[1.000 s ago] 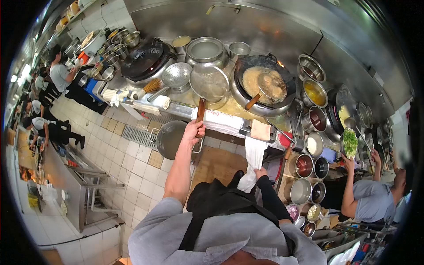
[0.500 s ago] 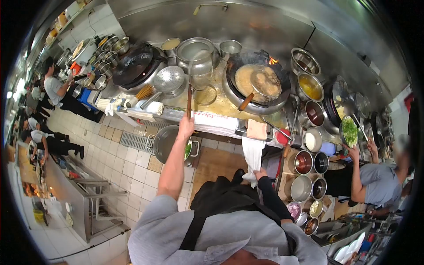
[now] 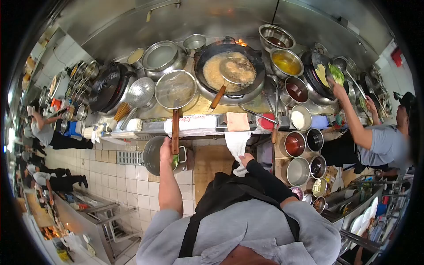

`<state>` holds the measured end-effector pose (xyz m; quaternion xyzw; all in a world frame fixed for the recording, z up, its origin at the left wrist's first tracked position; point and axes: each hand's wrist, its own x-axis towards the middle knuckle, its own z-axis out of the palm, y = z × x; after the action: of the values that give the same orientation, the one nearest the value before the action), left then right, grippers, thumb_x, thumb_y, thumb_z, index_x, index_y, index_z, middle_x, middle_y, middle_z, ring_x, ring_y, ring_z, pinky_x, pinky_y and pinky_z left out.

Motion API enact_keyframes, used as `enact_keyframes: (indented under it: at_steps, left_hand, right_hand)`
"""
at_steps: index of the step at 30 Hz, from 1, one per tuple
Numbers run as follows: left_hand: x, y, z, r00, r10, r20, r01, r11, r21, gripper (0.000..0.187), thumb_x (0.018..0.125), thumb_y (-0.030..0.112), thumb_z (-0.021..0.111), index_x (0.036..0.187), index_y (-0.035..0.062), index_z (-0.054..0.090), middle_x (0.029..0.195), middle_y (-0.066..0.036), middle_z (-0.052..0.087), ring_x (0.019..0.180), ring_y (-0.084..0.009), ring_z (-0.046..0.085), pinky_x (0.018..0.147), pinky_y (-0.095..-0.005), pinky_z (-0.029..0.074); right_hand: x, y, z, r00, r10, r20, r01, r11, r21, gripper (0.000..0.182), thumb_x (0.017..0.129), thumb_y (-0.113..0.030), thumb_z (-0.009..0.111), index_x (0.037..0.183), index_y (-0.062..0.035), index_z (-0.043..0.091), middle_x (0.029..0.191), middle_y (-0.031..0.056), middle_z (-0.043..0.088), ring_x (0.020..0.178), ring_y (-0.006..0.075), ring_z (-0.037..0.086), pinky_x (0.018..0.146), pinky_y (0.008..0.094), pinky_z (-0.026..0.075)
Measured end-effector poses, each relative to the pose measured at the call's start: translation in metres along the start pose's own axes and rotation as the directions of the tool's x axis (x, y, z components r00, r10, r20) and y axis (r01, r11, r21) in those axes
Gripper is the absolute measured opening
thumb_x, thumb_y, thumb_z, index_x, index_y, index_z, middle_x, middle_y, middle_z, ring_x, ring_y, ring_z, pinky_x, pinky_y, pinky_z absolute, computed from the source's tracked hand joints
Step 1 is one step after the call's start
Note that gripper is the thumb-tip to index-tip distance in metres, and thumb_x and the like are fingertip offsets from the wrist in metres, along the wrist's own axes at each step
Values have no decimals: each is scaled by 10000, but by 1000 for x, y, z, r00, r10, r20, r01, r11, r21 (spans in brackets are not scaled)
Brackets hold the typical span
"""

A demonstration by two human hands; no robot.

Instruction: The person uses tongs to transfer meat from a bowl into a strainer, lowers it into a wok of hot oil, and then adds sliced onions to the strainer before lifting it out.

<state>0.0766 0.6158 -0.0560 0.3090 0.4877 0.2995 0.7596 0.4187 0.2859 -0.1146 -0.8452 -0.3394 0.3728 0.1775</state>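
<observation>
My left hand [image 3: 166, 151] is at the lower end of the wooden handle of a round mesh strainer [image 3: 176, 86], fingers partly hidden behind the handle. The strainer's mesh faces me above the counter, over a metal ring. In my right hand [image 3: 247, 159] is a white cloth [image 3: 236, 145], which hangs down from the counter edge below a folded beige cloth [image 3: 237, 121]. Ahead, a wok [image 3: 208, 53] holds bubbling pale liquid, and a second strainer [image 3: 237, 70] rests in it with browned food inside. Below my left hand stands a deep pot [image 3: 152, 154] with something green in it.
A perforated ladle [image 3: 140, 92] and a lidded pot [image 3: 161, 56] are to the left. Bowls of yellow liquid [image 3: 286, 62] and dark sauce [image 3: 296, 89] stand right of the wok. Close by at right, a co-worker [image 3: 382, 137] handles green vegetables [image 3: 337, 74] over another wok.
The mesh strainer, blurred before, now shows its round face, with my left hand beside its handle end. The view has shifted right. The co-worker's greens have moved to the wok.
</observation>
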Motion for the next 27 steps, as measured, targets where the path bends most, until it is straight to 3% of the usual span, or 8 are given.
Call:
enact_keyframes:
  at_steps: [4,6,7,8,10,13,19,27]
  left_hand:
    - [-45,-62,-50,932,-14,-363,-94,956,-278,446,1010,442,528,1157,22,553,916,-85,634,812,-226,637,727,-371,548]
    - [-77,-123,-83,976,-43,-213,49,999,21,402,996,423,536,1192,75,585,911,-105,661,835,-234,653,748,-347,544]
    - [-101,-145,-88,988,-103,-115,126,970,208,386,993,411,538,1179,75,584,907,-104,658,834,-233,655,743,-346,545]
    - [-125,-167,-91,974,-219,-60,225,897,380,370,990,398,540,1167,75,582,903,-104,655,833,-232,656,738,-345,545]
    - [-162,-190,-84,906,-406,-124,414,783,465,338,984,372,544,1143,76,579,896,-102,649,832,-231,659,729,-343,546]
    - [-191,-201,-84,827,-530,-189,537,644,545,290,975,334,551,1106,76,575,885,-100,640,829,-228,663,715,-339,547]
    - [-201,-178,-82,804,-541,-245,573,595,564,196,958,257,563,1033,76,566,864,-96,622,825,-223,672,687,-333,549]
    - [-144,-89,8,912,-250,-326,370,842,391,140,957,150,547,1043,40,538,942,-106,622,836,-258,686,685,-358,560]
  right_hand:
    - [8,13,-10,997,19,78,-18,1000,-4,488,821,-317,657,1117,67,592,1175,344,582,1125,490,548,958,476,460]
    - [22,40,-5,1000,9,30,-7,999,-46,567,749,-287,706,1181,47,554,1238,355,524,1162,502,509,950,483,469]
    - [32,60,14,967,54,-250,-78,993,-84,557,728,-280,723,1155,41,565,1194,335,554,1077,494,553,930,476,490]
    - [22,47,-24,969,186,-160,-148,963,225,528,743,-208,705,1193,29,563,1167,329,568,1019,457,600,901,430,522]
    - [9,36,-49,887,442,138,-127,-54,990,619,907,-83,600,1451,-27,309,1173,271,574,1059,410,626,934,458,534]
    - [-8,41,-77,936,338,-96,257,-474,842,682,900,-93,653,1425,52,243,1321,264,454,1236,406,522,1036,493,496]
    - [5,46,-103,873,487,22,374,-698,611,479,953,-263,630,1193,92,414,1282,248,488,1212,387,541,1053,444,496]
    - [-13,29,-157,871,491,-2,299,-528,795,318,977,-303,542,1038,8,534,1073,182,638,987,306,664,815,380,561]
